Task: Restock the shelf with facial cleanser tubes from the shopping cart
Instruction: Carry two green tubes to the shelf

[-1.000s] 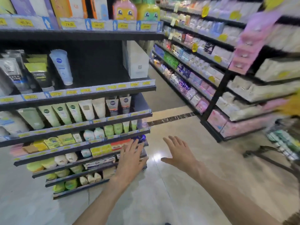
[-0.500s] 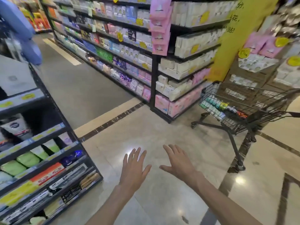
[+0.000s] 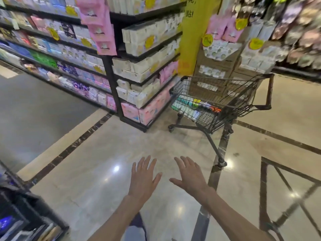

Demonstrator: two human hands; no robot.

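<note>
A black wire shopping cart stands ahead and to the right on the tiled floor. Several cleanser tubes in white, green and orange lie in its basket. My left hand and my right hand are stretched out side by side over the floor, fingers spread, holding nothing. Both are well short of the cart. Only the bottom corner of the cleanser shelf shows at the lower left edge.
A black shelf unit of pink and white boxed goods stands just left of the cart. Stacked cardboard cartons and a yellow pillar rise behind the cart. Glossy floor lies between me and the cart.
The view has swung right, away from the cleanser shelf and onto the cart. The cart now sits nearer the middle of the view. Both hands stay open and empty.
</note>
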